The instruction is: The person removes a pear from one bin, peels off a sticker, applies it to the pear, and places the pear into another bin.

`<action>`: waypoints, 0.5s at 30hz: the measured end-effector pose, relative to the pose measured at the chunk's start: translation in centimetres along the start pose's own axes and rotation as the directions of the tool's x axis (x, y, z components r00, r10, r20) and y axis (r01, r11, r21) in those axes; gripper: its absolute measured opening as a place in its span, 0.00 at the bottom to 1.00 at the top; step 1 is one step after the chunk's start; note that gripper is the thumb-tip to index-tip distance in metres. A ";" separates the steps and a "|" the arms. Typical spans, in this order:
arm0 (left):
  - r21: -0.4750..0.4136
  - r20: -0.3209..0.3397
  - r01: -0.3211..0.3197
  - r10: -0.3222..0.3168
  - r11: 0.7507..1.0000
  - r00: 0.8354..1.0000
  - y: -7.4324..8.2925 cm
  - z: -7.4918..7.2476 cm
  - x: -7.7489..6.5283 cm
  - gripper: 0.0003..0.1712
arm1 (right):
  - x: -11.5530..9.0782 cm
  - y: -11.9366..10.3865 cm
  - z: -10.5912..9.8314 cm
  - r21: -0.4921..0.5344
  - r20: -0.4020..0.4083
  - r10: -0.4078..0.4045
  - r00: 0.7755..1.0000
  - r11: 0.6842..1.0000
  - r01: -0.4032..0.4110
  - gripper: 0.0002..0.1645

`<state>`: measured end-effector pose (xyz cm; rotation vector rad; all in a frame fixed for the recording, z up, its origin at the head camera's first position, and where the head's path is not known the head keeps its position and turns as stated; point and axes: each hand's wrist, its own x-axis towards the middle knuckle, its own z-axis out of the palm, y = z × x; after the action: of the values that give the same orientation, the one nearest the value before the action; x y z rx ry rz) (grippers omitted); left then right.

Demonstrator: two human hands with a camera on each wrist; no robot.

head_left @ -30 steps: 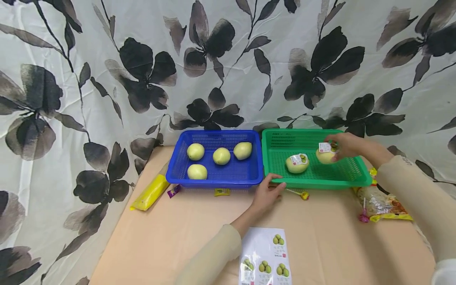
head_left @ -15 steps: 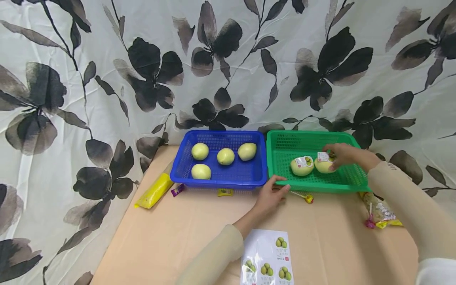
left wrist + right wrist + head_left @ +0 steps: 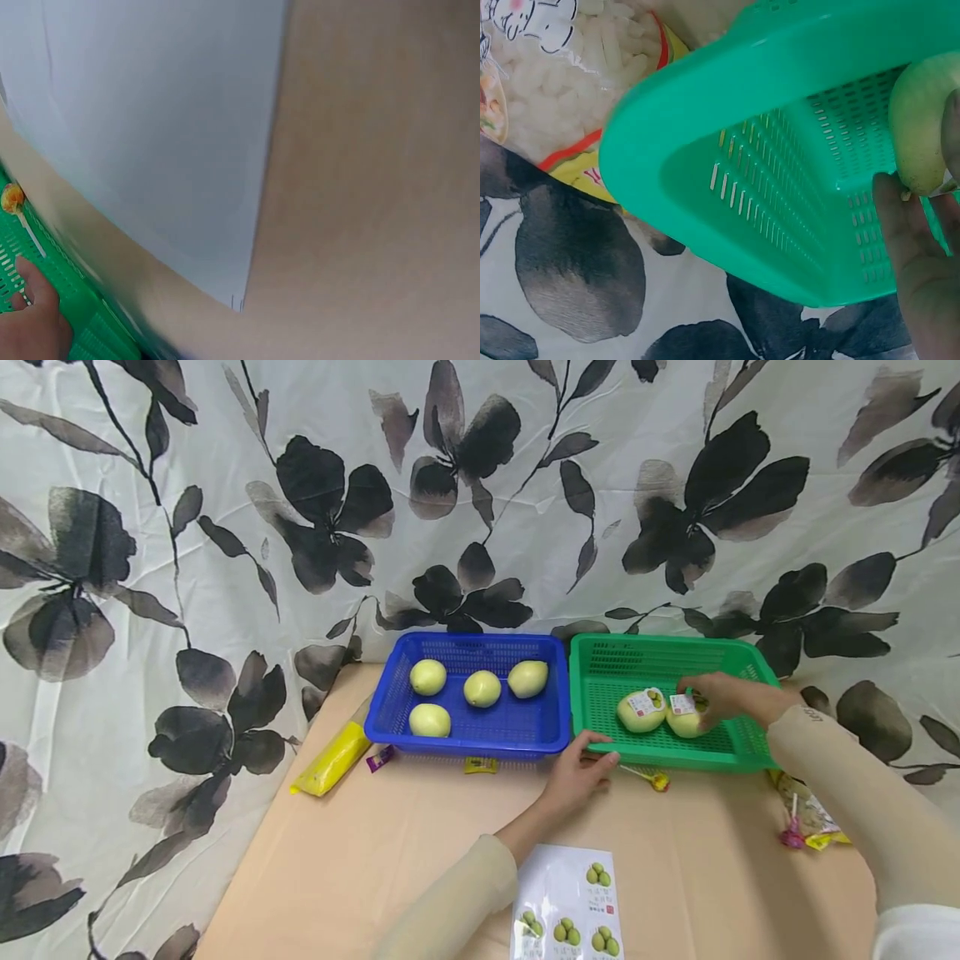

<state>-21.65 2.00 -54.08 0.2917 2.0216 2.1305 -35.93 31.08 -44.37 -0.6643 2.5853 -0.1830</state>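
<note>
My right hand (image 3: 722,700) grips a pale yellow-green melon (image 3: 684,725) bearing a white printed label, inside the green basket (image 3: 667,760). Just left of it, nearly touching, lies another labelled melon (image 3: 637,721). In the right wrist view, fingers and thumb are around the held melon (image 3: 916,127), which shows a small stem end. My left hand (image 3: 576,778) holds the front left corner of the green basket, its thumb and fingers at the rim. The left wrist view shows that hand (image 3: 34,322) at the lower left, partly cut off.
A blue basket (image 3: 457,746) with several unlabelled melons (image 3: 482,689) stands alongside. A label sheet (image 3: 566,893) lies in front. Around the baskets are a yellow packet (image 3: 333,758), small candies (image 3: 380,758), lollipops (image 3: 660,782) and a snack bag (image 3: 810,802).
My right hand has brought the labelled melon left and slightly down, beside the other labelled one. The left hand stays at the basket's corner. The head view has shifted slightly.
</note>
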 end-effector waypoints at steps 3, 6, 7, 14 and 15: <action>-0.004 0.000 0.003 -0.003 1.000 1.000 0.0 0.1 0.0 0.20 | 0.2 0.2 0.0 -0.018 0.017 -0.007 1.000 1.000 0.007 0.42; -0.001 -0.004 0.008 -0.008 1.000 1.000 0.0 0.1 0.1 0.19 | 0.4 0.3 -0.1 -0.028 0.030 -0.021 0.999 0.999 0.022 0.42; 0.000 -0.006 0.008 -0.008 1.000 1.000 0.0 0.1 0.1 0.19 | 0.4 0.2 -0.2 -0.030 0.036 -0.022 0.999 0.999 0.023 0.42; 0.000 -0.013 0.008 -0.008 1.000 1.000 0.1 0.1 0.2 0.18 | 0.7 -0.3 -0.4 -0.077 0.060 -0.022 0.998 0.997 0.026 0.38; 0.000 -0.013 0.009 -0.009 1.000 1.000 0.1 0.1 0.2 0.19 | 0.7 -0.3 -0.4 -0.089 0.059 -0.022 0.998 0.996 0.027 0.38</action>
<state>-21.84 2.18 -53.94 0.2690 2.0261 2.1333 -36.56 30.50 -44.23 -0.7231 2.5424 -0.0548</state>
